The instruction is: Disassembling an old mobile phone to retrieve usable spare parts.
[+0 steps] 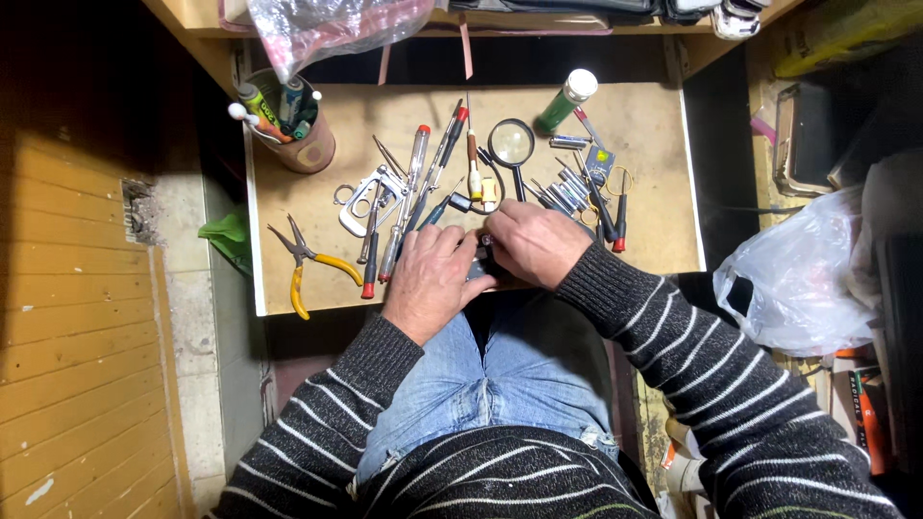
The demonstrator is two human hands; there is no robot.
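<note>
On the tan surface (654, 144), strewn with screwdrivers (413, 207), yellow-handled pliers (308, 264) and a magnifying glass (512, 146), the left hand (431, 279) and right hand (534, 245) meet at its near edge, fingers curled tight around a small dark object (481, 261), mostly hidden between them.

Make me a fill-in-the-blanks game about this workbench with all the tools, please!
1. The pliers lying left of the hands have ____ handles.
2. The round glass with a black handle above the hands is a ____ glass.
3. The left hand and right hand meet over a small dark thing at the ____ edge of the wooden board.
4. The brown cup of pens stands at the board's back ____ corner.

Missing words: yellow; magnifying; front; left
</note>
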